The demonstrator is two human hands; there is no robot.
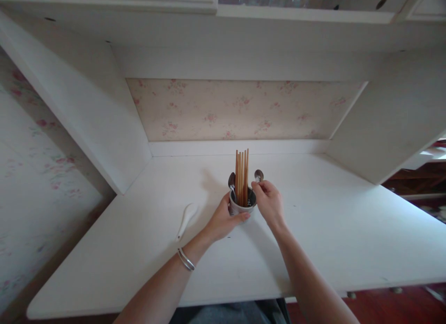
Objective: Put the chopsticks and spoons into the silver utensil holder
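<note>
Okay, so the step in hand looks like handling a metal spoon (259,175) at the cup (244,210), mid-frame on the surface (320,222): right hand (269,202) pinches its handle, left hand (221,218) wraps the cup. Can't tell if it's going in or out. Either way, the next move calls for a steady cup, imo. Chopsticks (241,178) and another spoon (232,179) stand inside; a white spoon (187,217) lies left of it.

I see the left hand (225,220) with its grip around a cup (243,210) of wooden chopsticks (242,178) and one metal spoon (232,180); the right hand (270,202) pinches a second metal spoon (259,175), and a white soup spoon (187,216) lies on the tabletop (324,231)
</note>
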